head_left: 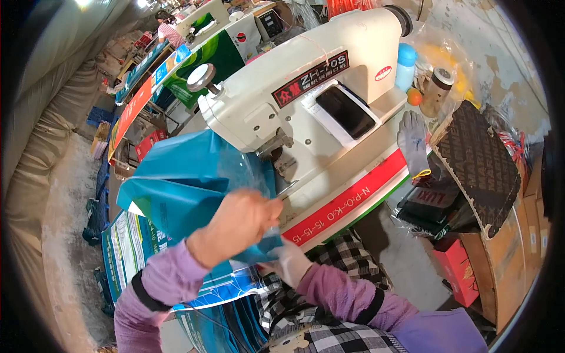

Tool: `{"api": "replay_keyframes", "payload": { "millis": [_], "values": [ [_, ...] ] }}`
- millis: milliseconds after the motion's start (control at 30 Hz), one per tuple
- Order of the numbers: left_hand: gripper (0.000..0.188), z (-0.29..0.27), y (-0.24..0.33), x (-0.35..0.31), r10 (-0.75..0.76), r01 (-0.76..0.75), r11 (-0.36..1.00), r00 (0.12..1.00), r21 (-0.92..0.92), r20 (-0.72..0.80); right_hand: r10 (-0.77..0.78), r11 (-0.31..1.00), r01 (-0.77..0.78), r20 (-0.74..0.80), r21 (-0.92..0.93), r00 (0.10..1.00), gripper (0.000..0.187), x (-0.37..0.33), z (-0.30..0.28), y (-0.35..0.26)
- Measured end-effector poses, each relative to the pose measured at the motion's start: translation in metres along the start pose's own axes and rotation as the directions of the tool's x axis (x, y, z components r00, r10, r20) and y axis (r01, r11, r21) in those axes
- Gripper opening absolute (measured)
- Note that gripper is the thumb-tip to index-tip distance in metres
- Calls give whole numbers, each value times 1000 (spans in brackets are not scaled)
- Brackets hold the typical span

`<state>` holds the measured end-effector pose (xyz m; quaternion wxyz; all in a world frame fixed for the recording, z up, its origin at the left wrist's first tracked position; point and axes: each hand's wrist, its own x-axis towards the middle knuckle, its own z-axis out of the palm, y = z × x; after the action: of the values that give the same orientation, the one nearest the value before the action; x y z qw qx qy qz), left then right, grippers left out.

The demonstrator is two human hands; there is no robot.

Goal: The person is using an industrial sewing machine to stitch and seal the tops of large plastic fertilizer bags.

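Observation:
A large teal-blue woven sack [182, 162] with a clear plastic liner [244, 167] at its mouth lies up against the head of a cream industrial sewing machine [306, 82]. My left hand [238, 220], bare, is closed in a fist on the sack's edge, just below the presser area. Its fingertips are slightly blurred. Lower and to the right, my right hand [291, 263] wears a pale glove and grips the sack's lower edge. Part of its fingers is hidden behind the sack. Printed sacks [126, 250] lie below the teal one.
A phone [346, 112] rests on the machine's body. Behind it stand a blue bottle [406, 66], an orange fruit [415, 96] and a jar [436, 91]. A grey glove [414, 143] hangs off the machine table. Cardboard [477, 167] leans at right. Another person [169, 30] is far back.

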<state>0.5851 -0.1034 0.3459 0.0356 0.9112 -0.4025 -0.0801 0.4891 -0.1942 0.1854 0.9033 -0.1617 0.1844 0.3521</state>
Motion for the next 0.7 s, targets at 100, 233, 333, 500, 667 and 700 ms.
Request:
{"api": "replay_keyframes", "payload": {
  "millis": [100, 233, 333, 500, 667, 700],
  "values": [
    [33, 17, -6, 6, -49, 126, 901, 980, -415, 191, -48, 971, 61, 64, -230, 997, 44, -21, -2, 29],
    [44, 56, 18, -59, -238, 464, 781, 840, -418, 488, -306, 658, 294, 111, -693, 946, 43, -46, -29, -4],
    [42, 58, 36, -76, -410, 590, 613, 806, -525, 427, -293, 526, 263, 118, -809, 949, 43, -62, -10, -21],
    [62, 40, 41, -67, -499, 521, 788, 853, -328, 155, -283, 669, 270, 99, -692, 954, 37, -61, -10, -17],
    [48, 51, 7, -72, -484, 486, 874, 861, 23, 155, -372, 520, 389, 208, -761, 905, 34, -55, -10, -16],
    [34, 52, 2, -74, -372, 383, 924, 890, 8, 265, -340, 495, 347, 190, -796, 921, 34, -56, -9, -19]
  ]
}}
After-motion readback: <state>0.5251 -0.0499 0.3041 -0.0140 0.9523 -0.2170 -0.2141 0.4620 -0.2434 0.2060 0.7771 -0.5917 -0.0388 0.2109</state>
